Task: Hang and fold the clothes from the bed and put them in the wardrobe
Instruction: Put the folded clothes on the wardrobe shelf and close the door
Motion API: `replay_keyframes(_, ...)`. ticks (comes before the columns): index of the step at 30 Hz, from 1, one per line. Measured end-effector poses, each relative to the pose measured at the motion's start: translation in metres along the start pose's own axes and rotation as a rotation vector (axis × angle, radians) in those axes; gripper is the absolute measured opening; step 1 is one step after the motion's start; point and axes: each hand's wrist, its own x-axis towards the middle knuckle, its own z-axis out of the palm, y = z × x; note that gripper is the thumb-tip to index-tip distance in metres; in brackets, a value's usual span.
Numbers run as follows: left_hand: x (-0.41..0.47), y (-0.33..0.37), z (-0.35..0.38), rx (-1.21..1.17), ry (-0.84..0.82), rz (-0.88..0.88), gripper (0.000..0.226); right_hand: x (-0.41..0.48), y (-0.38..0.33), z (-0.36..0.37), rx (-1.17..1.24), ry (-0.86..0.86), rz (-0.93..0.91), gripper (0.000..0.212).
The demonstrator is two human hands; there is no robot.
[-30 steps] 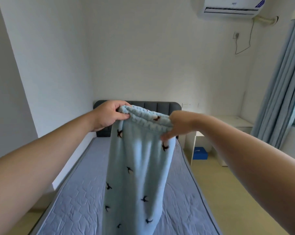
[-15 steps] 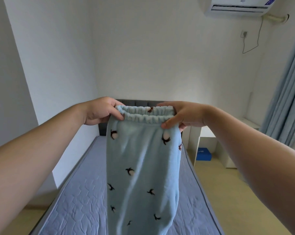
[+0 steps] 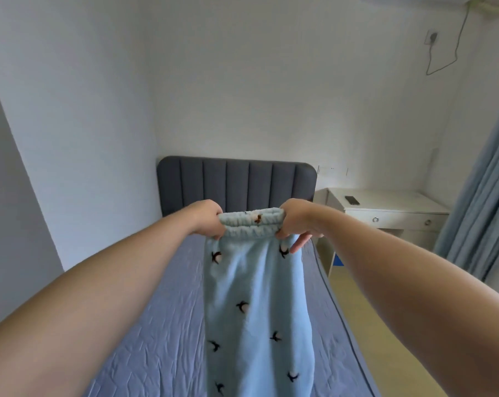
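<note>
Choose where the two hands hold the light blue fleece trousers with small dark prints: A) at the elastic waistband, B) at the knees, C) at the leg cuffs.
A: the left hand and right hand each grip one end of the gathered waistband; the light blue trousers hang below.

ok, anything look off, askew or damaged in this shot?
Nothing stands out. The light blue trousers hang straight from their waistband, held level by the left hand and right hand above the bed. No tear or stain shows. The bed's cover is lightly creased but lies flat.
</note>
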Motion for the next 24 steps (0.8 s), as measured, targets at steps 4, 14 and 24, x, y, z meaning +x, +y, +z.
replay_keyframes(4, 0.039, -0.01, 0.029, -0.024, 0.173, -0.043, 0.015, 0.047, 0.004, 0.021, -0.134, 0.182, -0.049, 0.024)
replay_keyframes(14, 0.043, -0.018, -0.023, -0.282, 0.627, 0.115, 0.027, 0.057, -0.021, 0.012, -0.012, 0.667, -0.502, 0.029)
replay_keyframes(24, -0.052, -0.042, 0.037, -0.348, 0.736, 0.22, 0.028, -0.004, 0.021, 0.074, 0.059, 0.677, -0.653, 0.041)
